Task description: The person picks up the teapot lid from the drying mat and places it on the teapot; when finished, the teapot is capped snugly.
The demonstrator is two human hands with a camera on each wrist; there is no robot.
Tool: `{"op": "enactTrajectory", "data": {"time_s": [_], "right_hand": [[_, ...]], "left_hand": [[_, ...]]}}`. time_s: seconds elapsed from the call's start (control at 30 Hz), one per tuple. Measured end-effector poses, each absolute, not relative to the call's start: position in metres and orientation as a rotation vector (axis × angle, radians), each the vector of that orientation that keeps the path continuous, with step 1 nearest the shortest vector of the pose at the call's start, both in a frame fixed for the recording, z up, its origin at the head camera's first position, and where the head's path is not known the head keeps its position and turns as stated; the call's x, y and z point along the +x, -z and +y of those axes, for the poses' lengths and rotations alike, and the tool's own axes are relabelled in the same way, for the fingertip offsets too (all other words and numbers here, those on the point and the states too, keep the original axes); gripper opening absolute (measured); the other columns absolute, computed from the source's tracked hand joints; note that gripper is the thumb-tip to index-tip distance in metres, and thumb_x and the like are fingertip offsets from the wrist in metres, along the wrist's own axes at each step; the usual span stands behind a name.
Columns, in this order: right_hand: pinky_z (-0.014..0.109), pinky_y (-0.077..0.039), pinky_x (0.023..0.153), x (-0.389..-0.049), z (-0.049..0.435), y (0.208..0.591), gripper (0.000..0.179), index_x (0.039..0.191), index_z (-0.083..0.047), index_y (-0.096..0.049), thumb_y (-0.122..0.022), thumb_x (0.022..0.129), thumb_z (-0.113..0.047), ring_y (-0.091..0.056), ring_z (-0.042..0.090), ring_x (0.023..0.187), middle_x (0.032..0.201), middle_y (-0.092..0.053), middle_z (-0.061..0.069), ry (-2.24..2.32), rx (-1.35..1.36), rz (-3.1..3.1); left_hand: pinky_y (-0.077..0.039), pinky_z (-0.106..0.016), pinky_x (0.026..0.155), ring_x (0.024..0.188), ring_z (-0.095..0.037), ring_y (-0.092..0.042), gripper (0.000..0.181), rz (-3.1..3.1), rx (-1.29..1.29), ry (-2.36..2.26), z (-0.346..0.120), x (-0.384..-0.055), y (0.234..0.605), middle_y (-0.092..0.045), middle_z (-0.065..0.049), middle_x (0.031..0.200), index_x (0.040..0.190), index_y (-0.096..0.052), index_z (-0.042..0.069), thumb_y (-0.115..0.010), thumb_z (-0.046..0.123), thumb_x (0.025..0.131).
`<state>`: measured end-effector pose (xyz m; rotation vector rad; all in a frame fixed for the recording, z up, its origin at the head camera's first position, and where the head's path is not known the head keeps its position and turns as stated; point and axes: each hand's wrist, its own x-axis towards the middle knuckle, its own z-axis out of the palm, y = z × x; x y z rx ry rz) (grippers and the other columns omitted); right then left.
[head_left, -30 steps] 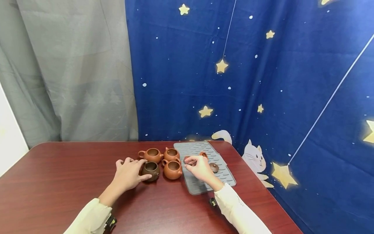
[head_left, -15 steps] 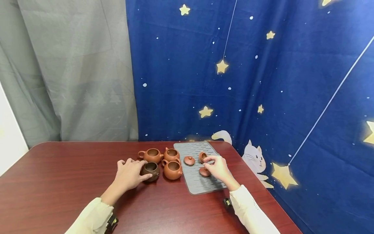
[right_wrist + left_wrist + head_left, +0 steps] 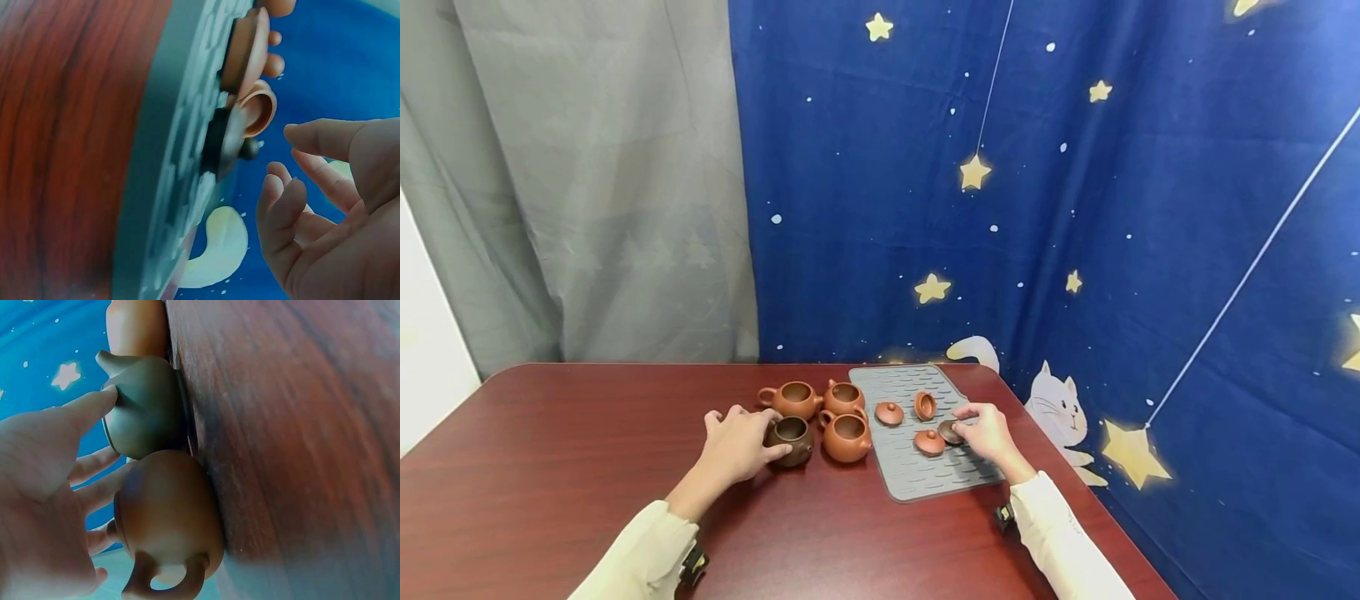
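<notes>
My left hand (image 3: 735, 444) holds a dark brown lidless teapot (image 3: 791, 442) between thumb and fingers as it stands on the table. In the left wrist view the thumb presses the side of the dark teapot (image 3: 147, 406), with fingers partly hidden behind it. Three orange-brown lidless teapots stand close by: one (image 3: 796, 400) behind it, one (image 3: 845, 397) at the back right and one (image 3: 847, 439) to its right. My right hand (image 3: 988, 432) hovers beside a dark lid (image 3: 951, 432) on the grey mat. The right wrist view shows bent fingers and a gap to the dark lid (image 3: 225, 140).
The grey ridged mat (image 3: 910, 483) lies at the table's right side. On it are two orange lids knob-up, one (image 3: 890, 414) at the left and one (image 3: 929, 443) in front, and another lid (image 3: 925, 406) tipped on edge. Curtains hang behind the reddish-brown table (image 3: 587, 458).
My right hand has moved rightward across the mat, from the left orange lid to the dark lid, uncovering the orange lids. My left hand stays at the dark teapot.
</notes>
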<state>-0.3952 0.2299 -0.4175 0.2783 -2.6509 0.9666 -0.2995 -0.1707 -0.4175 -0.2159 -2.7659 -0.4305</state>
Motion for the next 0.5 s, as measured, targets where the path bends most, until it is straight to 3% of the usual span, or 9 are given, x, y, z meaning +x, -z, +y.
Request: {"op": "enactTrajectory", "data": {"time_s": [0.33, 0.5], "right_hand": [[0.044, -0.052, 0.081, -0.406, 0.240, 0.431, 0.014, 0.089, -0.003, -0.077, -0.080, 0.076, -0.001, -0.069, 0.025, 0.083, 0.083, -0.074, 0.005, -0.906, 0.284, -2.729], [0.043, -0.052, 0.080, -0.408, 0.238, 0.430, 0.018, 0.091, -0.003, -0.077, -0.078, 0.074, 0.003, -0.068, 0.027, 0.087, 0.085, -0.074, 0.006, -0.888, 0.300, -2.749]], "left_hand": [[-0.027, -0.058, 0.081, 0.094, -0.033, -0.053, 0.049, -2.849, -0.177, 0.419, -0.166, -0.301, 0.411, -0.070, -0.002, 0.091, 0.115, -0.067, 0.013, -0.079, 0.045, 0.080], [-0.027, -0.057, 0.081, 0.095, -0.033, -0.053, 0.049, -2.853, -0.171, 0.426, -0.166, -0.303, 0.412, -0.070, -0.002, 0.092, 0.116, -0.066, 0.014, -0.079, 0.045, 0.081]]}}
